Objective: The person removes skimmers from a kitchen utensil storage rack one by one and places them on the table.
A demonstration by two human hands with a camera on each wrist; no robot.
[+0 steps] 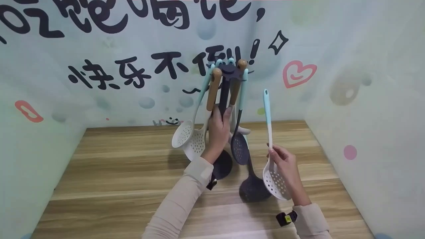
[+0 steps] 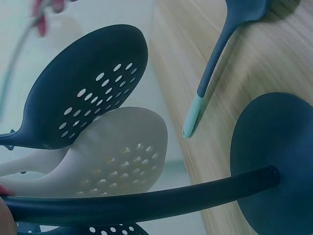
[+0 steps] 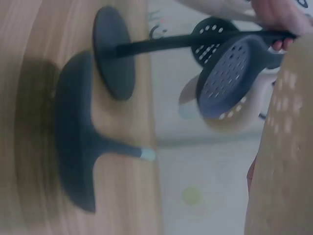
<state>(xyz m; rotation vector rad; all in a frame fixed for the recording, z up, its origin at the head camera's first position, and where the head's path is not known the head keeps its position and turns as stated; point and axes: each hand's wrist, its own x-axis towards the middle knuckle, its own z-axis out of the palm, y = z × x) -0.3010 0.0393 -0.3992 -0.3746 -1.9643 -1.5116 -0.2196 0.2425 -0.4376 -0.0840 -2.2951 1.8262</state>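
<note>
My left hand (image 1: pixel 218 132) grips the dark pole (image 1: pixel 224 96) of a utensil stand, whose round base (image 1: pixel 223 165) shows below my sleeve. Around the stand's top hang several utensils, among them a white skimmer (image 1: pixel 183 134), a dark slotted skimmer (image 1: pixel 239 148) and wooden-handled ones. My right hand (image 1: pixel 286 162) holds another white skimmer (image 1: pixel 268 124) to the right of the stand, pinched at the neck with its mint handle pointing up. Its perforated bowl looms close in the right wrist view. Between the hands, a dark ladle (image 1: pixel 254 190) with a mint handle lies on the table.
The wood-grain table (image 1: pixel 126 179) meets a printed backdrop (image 1: pixel 146 89) at its back edge, and pale side walls flank it left and right. A small black device (image 1: pixel 286 219) is strapped at my right wrist.
</note>
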